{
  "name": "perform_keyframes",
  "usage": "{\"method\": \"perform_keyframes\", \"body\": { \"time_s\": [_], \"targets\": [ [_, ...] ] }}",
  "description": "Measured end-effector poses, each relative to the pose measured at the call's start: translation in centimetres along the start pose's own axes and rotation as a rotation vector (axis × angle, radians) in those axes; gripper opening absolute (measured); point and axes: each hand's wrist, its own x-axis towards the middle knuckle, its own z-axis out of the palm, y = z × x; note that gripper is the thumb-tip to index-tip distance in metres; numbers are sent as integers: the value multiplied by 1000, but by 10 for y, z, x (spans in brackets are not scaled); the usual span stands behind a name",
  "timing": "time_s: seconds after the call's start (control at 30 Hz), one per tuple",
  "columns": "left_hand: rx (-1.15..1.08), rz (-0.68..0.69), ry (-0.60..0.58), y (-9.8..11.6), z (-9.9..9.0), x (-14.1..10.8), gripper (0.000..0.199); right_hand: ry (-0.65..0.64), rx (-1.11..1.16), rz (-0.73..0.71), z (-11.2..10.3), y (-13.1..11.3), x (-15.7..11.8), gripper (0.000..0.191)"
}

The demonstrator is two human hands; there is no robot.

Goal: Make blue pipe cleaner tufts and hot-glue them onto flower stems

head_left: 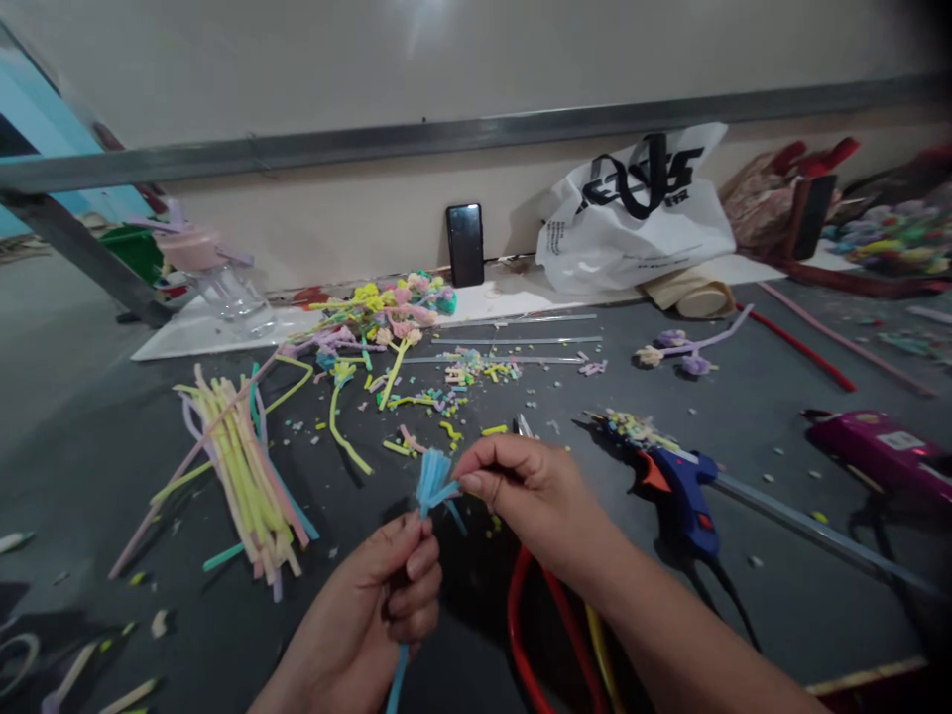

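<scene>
Closed snugly, the left hand (394, 590) has its thumb and fingers around the stem of a light blue bunch (433, 481), just below its top. The right hand (532, 496) is closed in a small pinch, thumb against finger, on one thin blue strip at the right side of that bunch. The bunch is near the middle of the frame, a bit low, and its fuzzy strips stand up and fan out. Its stem pokes out below the left hand, down to the bottom edge.

Under the right arm is a tool with red handles (521, 630) (the arm hides some of it). Little cut bits (483, 367) in yellow, pink and green lie just past the hands. To the left is a big pile of fuzzy sticks (257, 476), mostly pale yellow. To the right, a blue glue gun (688, 501) with an orange trigger lies on the dark table (357, 654), and a purple glue gun (885, 446) is by the right edge.

Farther back, fuzzy flowers (406, 307) sit in a heap, with clear sticks (517, 341) beside them. Behind them a black phone (465, 246) stands up by the wall. A white bag (640, 233) is in the upper right, and a clear cup (234, 297) is in the upper left.
</scene>
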Motion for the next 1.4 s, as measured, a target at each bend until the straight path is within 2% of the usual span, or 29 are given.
{"method": "perform_keyframes", "body": {
  "time_s": [0.1, 0.2, 0.47, 0.67, 0.87, 1.13, 1.4],
  "targets": [
    [13, -2, 11, -1, 1, 0, 14, -9, -176, -125, -3, 0, 0, 13],
    [11, -7, 10, -2, 0, 0, 13, -2, -262, -189, -3, 3, 0, 16],
    [-5, -25, -4, -3, -5, -1, 16, 9, -273, -308, -2, 8, 0, 16],
    [11, -30, 0, -3, -6, 0, 18, -17, -141, -242, 1, 8, -2, 15],
    [49, -29, -1, -2, -4, 0, 21, -27, -153, -207, 4, 13, -3, 16],
    [62, -25, -13, -3, -6, -2, 21, 4, -162, -330, 5, 16, -1, 18],
    [78, -30, -30, -2, -4, -1, 24, 14, -208, -359, 6, 15, -2, 15]
  ]
}}
